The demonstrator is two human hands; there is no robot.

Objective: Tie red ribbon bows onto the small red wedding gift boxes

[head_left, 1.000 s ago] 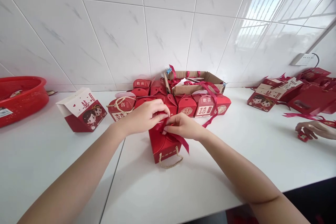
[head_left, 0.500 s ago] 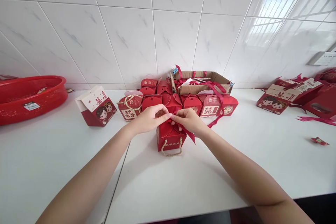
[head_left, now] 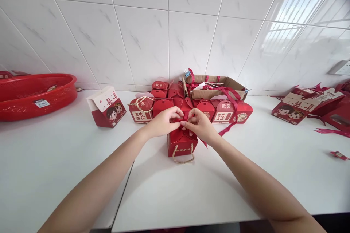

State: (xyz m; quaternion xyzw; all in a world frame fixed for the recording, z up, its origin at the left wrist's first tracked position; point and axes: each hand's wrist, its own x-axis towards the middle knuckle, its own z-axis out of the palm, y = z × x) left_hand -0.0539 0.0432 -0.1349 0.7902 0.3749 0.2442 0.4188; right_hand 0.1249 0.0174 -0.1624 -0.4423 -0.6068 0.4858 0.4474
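A small red gift box (head_left: 182,145) with a twisted cord handle (head_left: 183,161) stands upright on the white table, its petal-shaped flaps folded together on top. Over that top, my left hand (head_left: 164,122) pinches dark red ribbon (head_left: 186,117) between thumb and fingers. My right hand (head_left: 201,125) meets it from the other side, also pinching the ribbon. The fingertips of both hands nearly touch and partly hide the ribbon, so its exact shape there is unclear. One ribbon end hangs below my right hand.
Several red boxes (head_left: 164,106) stand in rows behind. Among them sits an open cardboard box (head_left: 235,85) with ribbon draped over its side. A red plastic basket (head_left: 62,93) and a house-shaped box (head_left: 106,107) are left; more boxes (head_left: 290,109) and a small red wrapped piece (head_left: 339,155) lie right.
My fingers have shifted around the ribbon, with my right fingers now more curled over the box top. The whole view has turned slightly left; the box stays in place.
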